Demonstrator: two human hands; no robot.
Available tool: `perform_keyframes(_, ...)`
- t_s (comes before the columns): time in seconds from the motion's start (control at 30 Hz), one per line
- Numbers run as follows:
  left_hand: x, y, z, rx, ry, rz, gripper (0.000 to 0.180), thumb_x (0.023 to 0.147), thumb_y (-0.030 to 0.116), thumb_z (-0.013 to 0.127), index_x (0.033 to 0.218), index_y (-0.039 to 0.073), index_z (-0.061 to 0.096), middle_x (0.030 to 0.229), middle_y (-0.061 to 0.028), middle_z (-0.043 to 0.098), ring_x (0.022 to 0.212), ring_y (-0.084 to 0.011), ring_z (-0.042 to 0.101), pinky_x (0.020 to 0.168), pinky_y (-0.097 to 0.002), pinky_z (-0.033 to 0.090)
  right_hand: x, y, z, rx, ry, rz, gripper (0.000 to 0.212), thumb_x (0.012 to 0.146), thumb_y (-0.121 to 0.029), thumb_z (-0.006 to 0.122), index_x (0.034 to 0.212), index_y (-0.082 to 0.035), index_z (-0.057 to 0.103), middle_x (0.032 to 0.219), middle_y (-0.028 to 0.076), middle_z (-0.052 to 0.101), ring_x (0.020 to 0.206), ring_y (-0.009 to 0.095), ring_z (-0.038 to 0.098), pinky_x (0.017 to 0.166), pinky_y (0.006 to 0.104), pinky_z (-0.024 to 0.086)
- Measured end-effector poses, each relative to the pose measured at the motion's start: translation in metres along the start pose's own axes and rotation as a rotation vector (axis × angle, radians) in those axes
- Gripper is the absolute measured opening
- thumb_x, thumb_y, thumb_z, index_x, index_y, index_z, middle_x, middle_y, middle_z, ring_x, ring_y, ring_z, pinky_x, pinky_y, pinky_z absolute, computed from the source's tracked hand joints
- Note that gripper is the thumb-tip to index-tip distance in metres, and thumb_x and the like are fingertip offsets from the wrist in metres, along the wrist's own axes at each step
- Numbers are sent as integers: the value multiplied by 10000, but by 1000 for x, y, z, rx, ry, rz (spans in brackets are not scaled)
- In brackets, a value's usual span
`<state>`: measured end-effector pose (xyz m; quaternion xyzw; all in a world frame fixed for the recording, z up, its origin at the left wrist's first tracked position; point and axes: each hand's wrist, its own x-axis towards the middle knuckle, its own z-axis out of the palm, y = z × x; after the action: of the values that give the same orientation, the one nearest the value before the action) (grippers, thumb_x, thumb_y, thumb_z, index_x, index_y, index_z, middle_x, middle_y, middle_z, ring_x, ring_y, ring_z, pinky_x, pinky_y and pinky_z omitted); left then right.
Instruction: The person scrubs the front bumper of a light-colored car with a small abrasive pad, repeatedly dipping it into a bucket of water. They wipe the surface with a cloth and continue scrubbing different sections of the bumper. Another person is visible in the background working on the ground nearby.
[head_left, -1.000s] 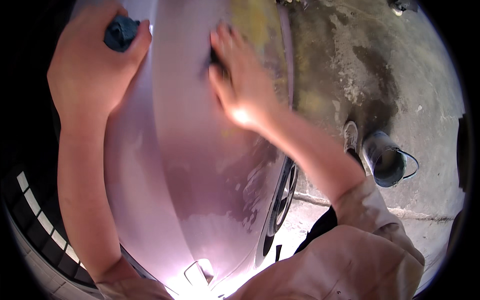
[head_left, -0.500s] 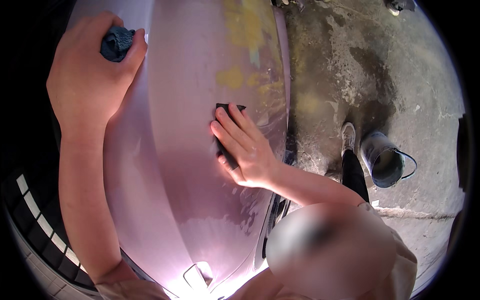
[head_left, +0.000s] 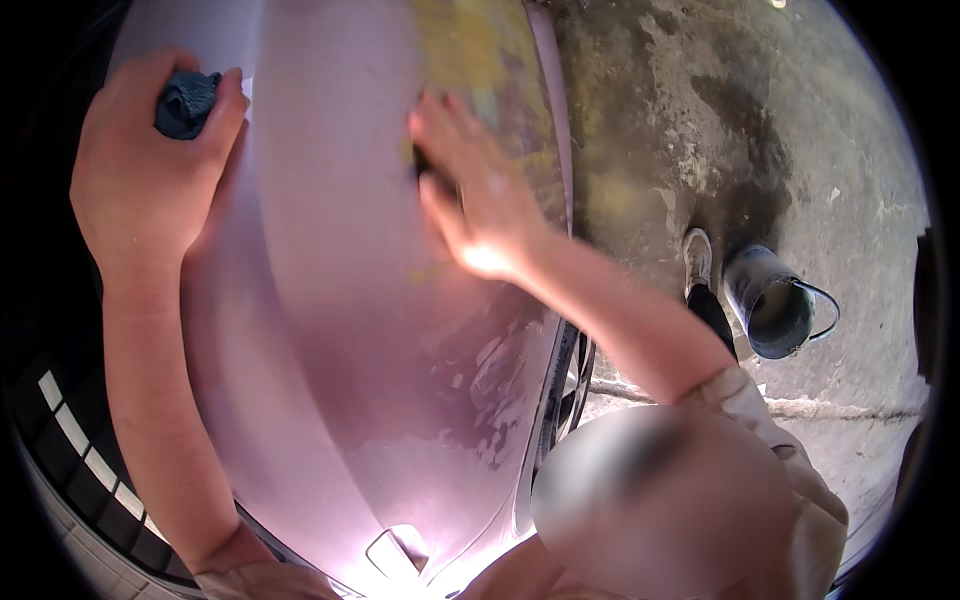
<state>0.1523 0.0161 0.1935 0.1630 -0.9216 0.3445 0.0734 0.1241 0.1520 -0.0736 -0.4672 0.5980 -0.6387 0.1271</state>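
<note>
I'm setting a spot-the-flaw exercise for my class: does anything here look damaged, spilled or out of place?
Yes: yellow patches near the right hand interrupt the pinkish car panel, making its finish uneven. A dark floor stain near the bucket may be spilled liquid.

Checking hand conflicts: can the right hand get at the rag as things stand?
Probably not freely: the left hand grips the rag, and the right hand is taken up with a dark pad.

One head-worn fisheye view is given, aimed down from above and behind the hands (head_left: 485, 200); the panel (head_left: 340, 250) is seen close beneath them, the floor (head_left: 840, 150) farther off to their right.
</note>
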Motion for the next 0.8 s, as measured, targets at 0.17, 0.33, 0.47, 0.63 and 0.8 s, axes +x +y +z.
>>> perform_keyframes(0.17, -8, -3, 5, 20, -48, -31, 278, 853, 368, 788, 960, 136, 681, 914, 6, 666, 849, -209, 657, 753, -329, 536, -31, -57, 4, -149, -123, 87, 662, 1010, -317, 564, 1524, 44, 355, 1609, 261, 311, 1501, 481, 257, 1197, 587, 301)
perform_keyframes(0.33, 0, -1, 1, 1, -22, -25, 276, 842, 381, 777, 961, 147, 691, 928, 22, 678, 907, -210, 668, 762, -335, 541, -28, -17, 3, -49, -123, 34, 650, 1008, -314, 567, 1541, -10, 352, 1629, 247, 283, 1510, 453, 259, 1219, 549, 283)
perform_keyframes(0.47, 3, 4, -4, 53, -40, -14, 253, 828, 366, 777, 933, 152, 694, 925, 34, 680, 919, -209, 669, 752, -336, 539, 14, 9, -10, -81, -32, 185, 599, 1047, -319, 485, 1521, 25, 356, 1618, 261, 292, 1492, 466, 278, 1217, 487, 313)
perform_keyframes(0.63, 0, 5, -4, -5, -37, -21, 244, 818, 340, 788, 923, 141, 694, 913, 36, 674, 903, -209, 666, 743, -336, 535, -76, -36, 7, -3, -116, -95, 688, 952, -270, 654, 1528, -12, 382, 1617, 210, 330, 1528, 421, 237, 1234, 557, 256)
perform_keyframes(0.8, 2, 2, -3, -43, -29, -43, 251, 810, 332, 799, 922, 136, 690, 911, 28, 674, 895, -214, 669, 743, -337, 535, -5, -8, -11, -33, -109, 56, 611, 1016, -267, 563, 1541, -22, 369, 1633, 187, 310, 1533, 413, 222, 1241, 514, 259)
